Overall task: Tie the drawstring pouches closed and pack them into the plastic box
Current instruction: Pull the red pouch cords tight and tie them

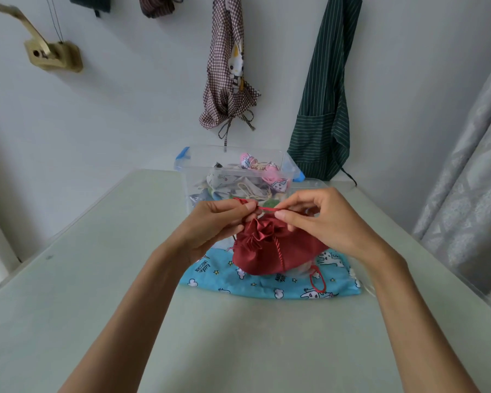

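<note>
Red pouch [278, 251]: held above the table, its gathered mouth turned toward the left hand and its body sagging to the right over the blue pouch.
Red drawstring [267, 209]: stretched taut between the two hands just above the gathered mouth; a loose loop (the far end of the cord) is seen lying on the blue pouch at the lower right.
Left hand [216, 225]: curled, the cord pinched between thumb and forefinger, the lower fingers tucked against the pouch mouth.
Right hand [318, 219]: the cord pinched between thumb and forefinger tips, the remaining fingers bent above the pouch.
Blue unicorn-print pouch [238, 282]: laid flat on the table beneath the red pouch, its near edge well back from the table's near edge.
Plastic box [187, 168]: clear with blue latches, set at the far edge of the table just beside the wall; several tied pouches are piled inside, below the rim.
Table [97, 279]: pale green; wide bare surface is left to the left of the hands and in front of the blue pouch, less on the right, where the edge runs close to the curtain [471, 194].
Wall: a checked apron [227, 80] and a green striped apron [323, 109] are hung above the box.
</note>
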A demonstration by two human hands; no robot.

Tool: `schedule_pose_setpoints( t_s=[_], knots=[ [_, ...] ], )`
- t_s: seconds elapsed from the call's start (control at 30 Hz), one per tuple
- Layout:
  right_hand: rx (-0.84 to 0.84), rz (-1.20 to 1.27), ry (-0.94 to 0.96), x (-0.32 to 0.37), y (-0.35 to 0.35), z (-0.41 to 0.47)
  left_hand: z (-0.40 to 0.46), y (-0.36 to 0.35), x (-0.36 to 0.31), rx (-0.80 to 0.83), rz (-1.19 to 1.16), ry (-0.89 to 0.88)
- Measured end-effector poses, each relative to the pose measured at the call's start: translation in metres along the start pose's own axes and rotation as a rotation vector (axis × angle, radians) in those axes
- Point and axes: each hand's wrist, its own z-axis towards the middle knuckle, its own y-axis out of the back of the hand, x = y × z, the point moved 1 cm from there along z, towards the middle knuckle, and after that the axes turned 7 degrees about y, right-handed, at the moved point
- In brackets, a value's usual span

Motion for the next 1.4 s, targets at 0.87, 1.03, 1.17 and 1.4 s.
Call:
schedule_pose_setpoints(
  t_s=[0.87,1.03,1.17,1.4],
  knots=[
    [-0.095,0.121,-0.101,-0.019,-0.034,0.010,-0.003,-0.005,0.002,-0.194,0.152,-0.292],
    [-0.117,0.119,0.048,-0.014,-0.038,0.009,-0.001,-0.002,0.003,-0.356,0.178,-0.427],
    [-0.073,0.070,0.051,-0.017,-0.041,0.009,-0.001,-0.001,0.006,-0.396,0.278,-0.474],
    [0.065,0.480,-0.382,-0.025,-0.048,0.008,0.001,-0.004,0.010,-0.400,0.316,-0.467]
  ],
)
